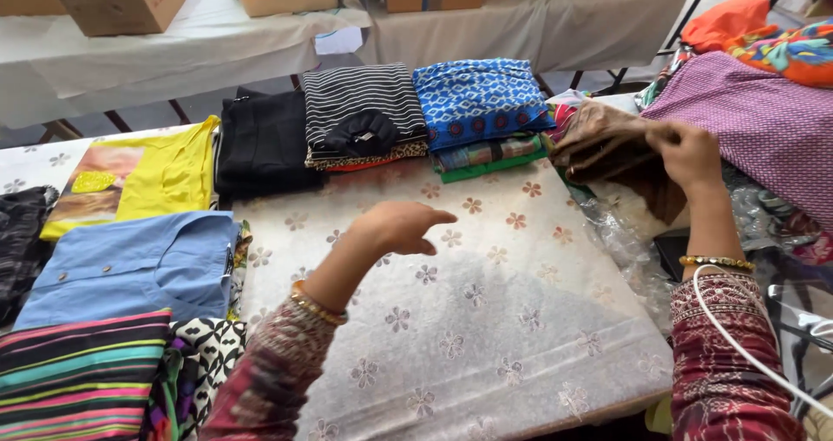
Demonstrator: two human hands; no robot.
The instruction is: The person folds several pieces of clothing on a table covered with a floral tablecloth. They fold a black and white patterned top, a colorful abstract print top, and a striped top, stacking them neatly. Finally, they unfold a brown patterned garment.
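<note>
The right hand [690, 153] pinches the top edge of a brown cloth [612, 150], fingers closed on it, holding it up at the right side of the table [486, 319]. The left hand [401, 227] hovers above the table's flowered cover, fingers loosely spread and pointing right — it holds nothing. Behind it lie folded piles: a striped stack [360, 102] with a black item on top, a blue patterned stack [479, 98], a black pile [260, 141]. To the left — a yellow garment [165, 176], a blue shirt [139, 263], a striped cloth [78, 371]. A purple dotted fabric [764, 120] lies at the right, beside the brown cloth.
</note>
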